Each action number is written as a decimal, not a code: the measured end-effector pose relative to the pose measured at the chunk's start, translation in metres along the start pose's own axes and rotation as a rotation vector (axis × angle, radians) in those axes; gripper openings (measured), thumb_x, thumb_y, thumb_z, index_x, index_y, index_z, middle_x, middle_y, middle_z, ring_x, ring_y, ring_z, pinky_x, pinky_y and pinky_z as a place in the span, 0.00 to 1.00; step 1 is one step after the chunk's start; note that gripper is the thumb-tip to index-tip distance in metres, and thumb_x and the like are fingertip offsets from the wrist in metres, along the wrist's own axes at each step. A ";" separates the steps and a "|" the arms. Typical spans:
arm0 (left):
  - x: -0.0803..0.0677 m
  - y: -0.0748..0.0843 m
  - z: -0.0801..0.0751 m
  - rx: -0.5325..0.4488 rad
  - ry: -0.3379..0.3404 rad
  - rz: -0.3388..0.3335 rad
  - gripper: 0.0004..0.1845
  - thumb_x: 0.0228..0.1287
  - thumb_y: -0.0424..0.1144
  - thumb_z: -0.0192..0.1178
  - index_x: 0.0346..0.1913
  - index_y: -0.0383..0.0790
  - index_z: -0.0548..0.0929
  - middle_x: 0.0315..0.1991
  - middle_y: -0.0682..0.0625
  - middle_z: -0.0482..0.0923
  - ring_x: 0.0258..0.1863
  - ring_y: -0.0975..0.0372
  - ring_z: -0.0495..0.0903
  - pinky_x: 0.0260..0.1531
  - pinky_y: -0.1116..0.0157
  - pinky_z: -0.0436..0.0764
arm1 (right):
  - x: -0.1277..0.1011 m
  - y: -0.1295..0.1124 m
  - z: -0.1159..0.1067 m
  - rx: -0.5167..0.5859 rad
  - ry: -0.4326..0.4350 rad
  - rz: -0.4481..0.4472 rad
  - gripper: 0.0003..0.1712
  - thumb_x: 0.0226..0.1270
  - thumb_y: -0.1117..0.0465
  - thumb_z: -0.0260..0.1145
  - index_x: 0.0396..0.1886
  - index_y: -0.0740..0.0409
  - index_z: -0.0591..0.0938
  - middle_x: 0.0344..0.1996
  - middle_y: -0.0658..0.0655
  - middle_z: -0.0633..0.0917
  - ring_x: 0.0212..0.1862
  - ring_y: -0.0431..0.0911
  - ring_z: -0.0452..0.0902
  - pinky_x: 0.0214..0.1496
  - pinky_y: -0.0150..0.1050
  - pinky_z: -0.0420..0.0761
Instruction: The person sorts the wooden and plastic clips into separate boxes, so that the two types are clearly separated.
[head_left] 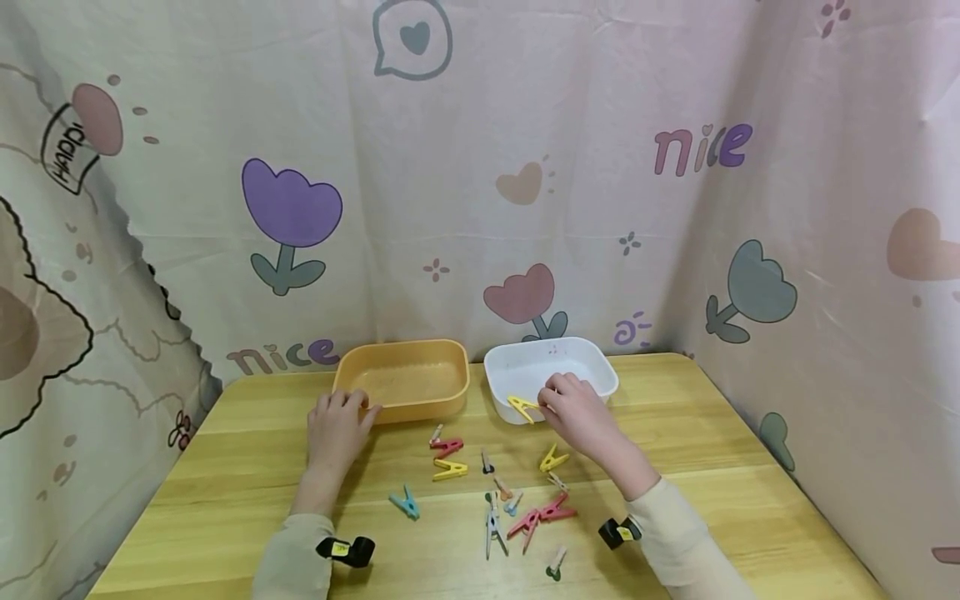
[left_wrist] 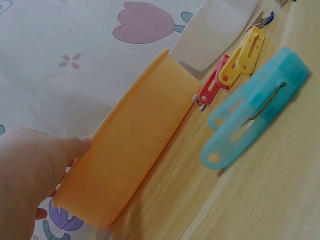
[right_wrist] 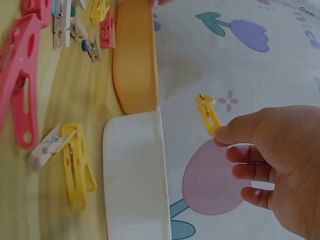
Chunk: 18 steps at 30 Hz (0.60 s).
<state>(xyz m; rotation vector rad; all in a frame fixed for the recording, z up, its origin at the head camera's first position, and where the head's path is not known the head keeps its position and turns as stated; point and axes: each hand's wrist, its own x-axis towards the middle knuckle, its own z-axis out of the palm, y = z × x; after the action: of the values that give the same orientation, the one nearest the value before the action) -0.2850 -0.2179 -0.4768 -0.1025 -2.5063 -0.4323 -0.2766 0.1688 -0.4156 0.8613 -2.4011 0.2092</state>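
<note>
Left hand (head_left: 335, 431) resting against the front left corner of the orange tray (head_left: 403, 381), fingers touching its wall, laid against it and not curled around; in the left wrist view thumb (left_wrist: 75, 147) pressed on the tray's end. Just right of the orange tray, a white tray (head_left: 551, 371), both at the far side of the wooden table (head_left: 225, 492). In front of the orange tray, a red clothespin (head_left: 447, 447) and below it a yellow one (head_left: 450, 470); further toward the near edge, a teal clothespin (head_left: 405, 502). More pegs scattered in front of the white tray, among them a yellow clip (head_left: 553, 458) and a pink pair (head_left: 542, 515). Right hand (head_left: 576, 408) at the front rim of the white tray, pinching a small yellow clothespin (right_wrist: 208, 114) between thumb and forefinger, held above the white tray's rim.
</note>
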 end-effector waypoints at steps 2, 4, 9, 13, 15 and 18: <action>0.000 -0.001 0.001 -0.003 0.008 0.010 0.14 0.61 0.48 0.67 0.36 0.41 0.78 0.37 0.41 0.78 0.42 0.43 0.73 0.41 0.45 0.71 | 0.004 -0.001 0.000 0.004 -0.016 -0.001 0.07 0.56 0.63 0.74 0.29 0.52 0.82 0.32 0.50 0.78 0.36 0.46 0.72 0.34 0.37 0.67; 0.001 -0.001 0.002 -0.006 0.017 0.019 0.14 0.60 0.48 0.67 0.35 0.41 0.78 0.36 0.41 0.78 0.42 0.42 0.73 0.41 0.45 0.71 | 0.007 -0.002 0.001 0.006 -0.037 -0.001 0.06 0.56 0.64 0.73 0.30 0.52 0.82 0.33 0.51 0.78 0.36 0.46 0.72 0.35 0.37 0.68; 0.002 -0.003 0.004 -0.006 0.036 0.046 0.15 0.59 0.49 0.68 0.34 0.40 0.78 0.34 0.41 0.78 0.40 0.43 0.74 0.40 0.46 0.72 | 0.014 -0.004 0.004 -0.006 -0.065 -0.010 0.05 0.59 0.63 0.71 0.30 0.51 0.82 0.33 0.50 0.78 0.37 0.46 0.72 0.35 0.38 0.69; 0.002 -0.004 0.004 -0.003 0.033 0.056 0.16 0.58 0.49 0.68 0.33 0.40 0.77 0.33 0.41 0.77 0.39 0.43 0.73 0.39 0.47 0.72 | 0.021 -0.006 0.008 -0.008 -0.075 -0.025 0.05 0.59 0.63 0.71 0.30 0.51 0.82 0.33 0.50 0.78 0.36 0.46 0.71 0.35 0.38 0.69; 0.002 -0.004 0.003 0.005 0.028 0.058 0.16 0.59 0.50 0.68 0.33 0.41 0.77 0.33 0.41 0.77 0.39 0.43 0.73 0.39 0.47 0.72 | 0.025 -0.007 0.009 -0.005 -0.084 -0.031 0.05 0.59 0.63 0.71 0.30 0.51 0.82 0.33 0.50 0.78 0.36 0.46 0.71 0.36 0.38 0.69; 0.002 -0.003 0.004 0.024 0.024 0.069 0.17 0.59 0.51 0.68 0.33 0.41 0.77 0.33 0.41 0.78 0.39 0.44 0.74 0.37 0.47 0.72 | 0.031 -0.008 0.013 -0.012 -0.093 -0.045 0.04 0.60 0.62 0.71 0.31 0.51 0.83 0.33 0.51 0.78 0.37 0.46 0.71 0.36 0.38 0.70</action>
<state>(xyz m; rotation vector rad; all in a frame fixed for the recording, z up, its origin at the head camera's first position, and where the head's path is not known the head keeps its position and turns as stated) -0.2893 -0.2197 -0.4794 -0.1734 -2.4758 -0.3734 -0.2973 0.1414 -0.4091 0.9377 -2.4628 0.1397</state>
